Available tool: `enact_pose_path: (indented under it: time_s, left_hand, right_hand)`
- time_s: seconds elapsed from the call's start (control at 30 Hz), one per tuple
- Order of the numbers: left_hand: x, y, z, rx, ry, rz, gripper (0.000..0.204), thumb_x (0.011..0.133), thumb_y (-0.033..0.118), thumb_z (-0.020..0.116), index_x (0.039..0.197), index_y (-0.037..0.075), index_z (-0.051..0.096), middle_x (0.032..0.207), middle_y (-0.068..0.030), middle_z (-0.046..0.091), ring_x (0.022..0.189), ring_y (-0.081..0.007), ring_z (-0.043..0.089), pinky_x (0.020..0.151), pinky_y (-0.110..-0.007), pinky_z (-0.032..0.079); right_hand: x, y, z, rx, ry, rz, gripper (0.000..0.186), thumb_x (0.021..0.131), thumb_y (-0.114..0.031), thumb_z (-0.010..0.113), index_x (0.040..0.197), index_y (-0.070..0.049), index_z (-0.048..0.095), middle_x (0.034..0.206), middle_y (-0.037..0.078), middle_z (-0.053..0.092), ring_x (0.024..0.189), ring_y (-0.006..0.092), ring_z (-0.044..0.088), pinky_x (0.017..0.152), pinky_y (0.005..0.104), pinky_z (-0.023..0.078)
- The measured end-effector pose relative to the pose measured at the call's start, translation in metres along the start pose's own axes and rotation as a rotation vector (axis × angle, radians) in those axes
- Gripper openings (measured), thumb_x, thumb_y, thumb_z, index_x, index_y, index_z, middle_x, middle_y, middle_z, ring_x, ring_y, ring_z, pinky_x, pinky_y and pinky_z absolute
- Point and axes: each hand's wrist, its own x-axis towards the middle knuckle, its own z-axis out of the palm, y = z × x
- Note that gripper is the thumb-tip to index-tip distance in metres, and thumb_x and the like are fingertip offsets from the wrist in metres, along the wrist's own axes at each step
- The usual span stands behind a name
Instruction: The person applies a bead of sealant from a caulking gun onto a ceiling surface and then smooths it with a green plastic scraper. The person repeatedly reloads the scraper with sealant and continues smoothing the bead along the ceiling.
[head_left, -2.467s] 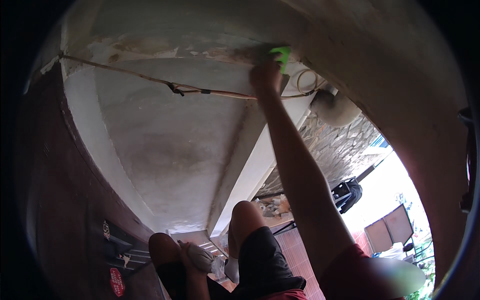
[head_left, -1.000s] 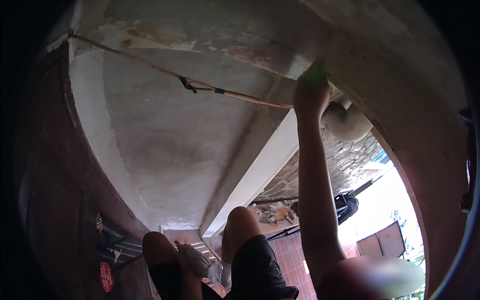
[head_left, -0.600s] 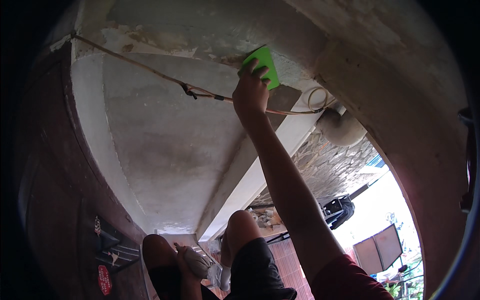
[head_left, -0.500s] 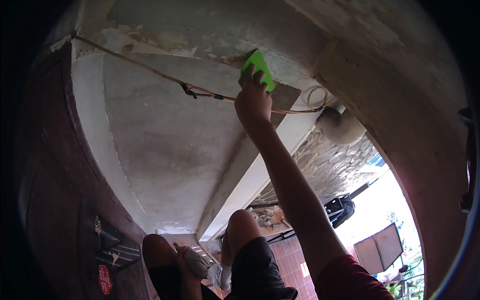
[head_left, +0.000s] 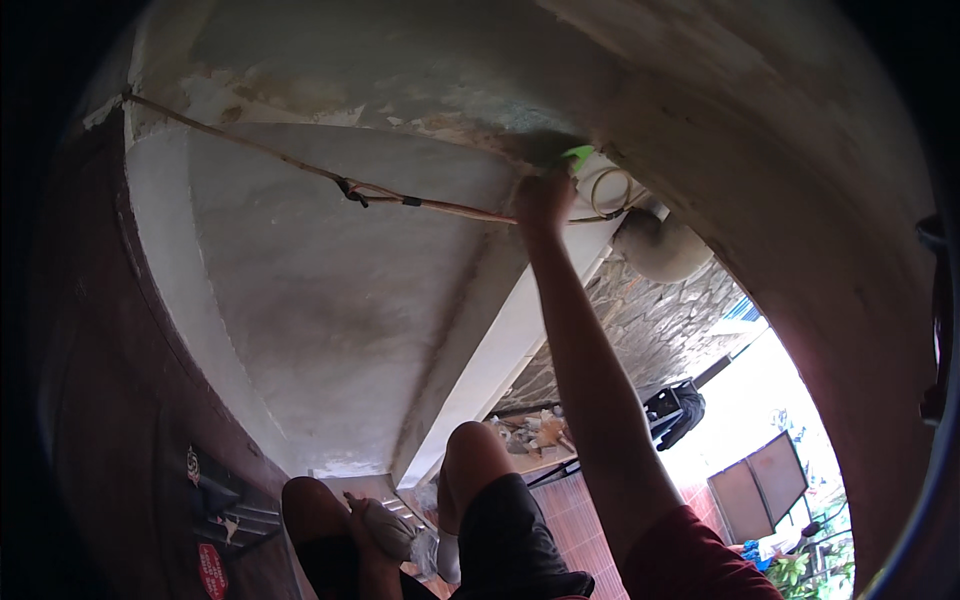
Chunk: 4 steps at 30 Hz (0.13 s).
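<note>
My right hand (head_left: 547, 202) is raised overhead, its fingers closed on a green flat plastic scraper (head_left: 578, 157). Only a corner of the scraper shows past the hand, close to the patchy grey ceiling edge (head_left: 450, 122). Just below it, a pale cable (head_left: 460, 209) runs behind the hand toward a coiled loop (head_left: 610, 190). Low between my knees, my left hand (head_left: 366, 532) is wrapped round a grey rounded lump (head_left: 388, 528); what the lump is made of cannot be told.
A dark door or panel (head_left: 110, 400) stands at the left. On the right, a rounded pipe (head_left: 662, 248) sticks out near a stone wall (head_left: 650, 320). A brownish wall (head_left: 780, 170) curves round a bright opening. Tiled floor (head_left: 575, 520) lies far below, beside rubble (head_left: 535, 433).
My right hand has moved right with the scraper, toward the coiled cable, and the scraper is now mostly hidden. My left hand keeps its hold on the grey lump. The view has shifted slightly.
</note>
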Motion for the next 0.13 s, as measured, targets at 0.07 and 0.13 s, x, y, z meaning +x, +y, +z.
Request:
enact_pose_path:
  time_s: [0.07,0.13]
  left_hand:
    - [0.001,-0.003,-0.001,0.006,0.009,0.03,0.021,0.084,0.034,0.061,0.087,0.014,0.056,0.079,-0.0033,0.061,0.07,-0.0193,0.062,0.065,-0.034,0.054]
    - [0.002,-0.003,-0.005,-0.006,-0.035,0.04,0.024,0.083,0.035,0.061,0.092,0.013,0.055,0.082,-0.0038,0.061,0.074,-0.0212,0.063,0.067,-0.036,0.055]
  right_hand:
    - [0.005,-0.019,0.016,-0.047,0.002,0.029,0.08,0.077,-0.006,0.053,0.143,0.012,0.013,0.134,0.041,0.038,0.115,0.047,0.052,0.101,0.0448,0.044]
    - [0.007,-0.039,0.034,-0.031,-0.012,0.073,0.087,0.076,-0.014,0.06,0.147,0.007,0.012,0.13,0.029,0.048,0.119,0.0461,0.049,0.106,0.0481,0.036]
